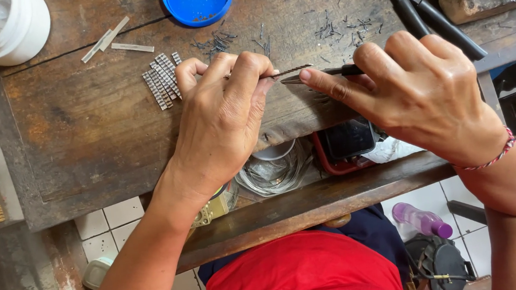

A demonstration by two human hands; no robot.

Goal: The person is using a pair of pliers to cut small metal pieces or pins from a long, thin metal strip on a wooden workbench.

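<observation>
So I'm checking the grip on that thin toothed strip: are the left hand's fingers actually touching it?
Touching. The head view shows the left hand pinching the thin toothed strip between fingertips, with the strip's free end sticking out toward the right hand.

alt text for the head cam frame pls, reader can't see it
Seen from above, a left hand pinches a thin ridged metal strip while the right hand puts a dark-handled pointed tool to it over a worn wooden workbench. More ridged strips, a blue lid and black pliers lie on the bench.
</observation>
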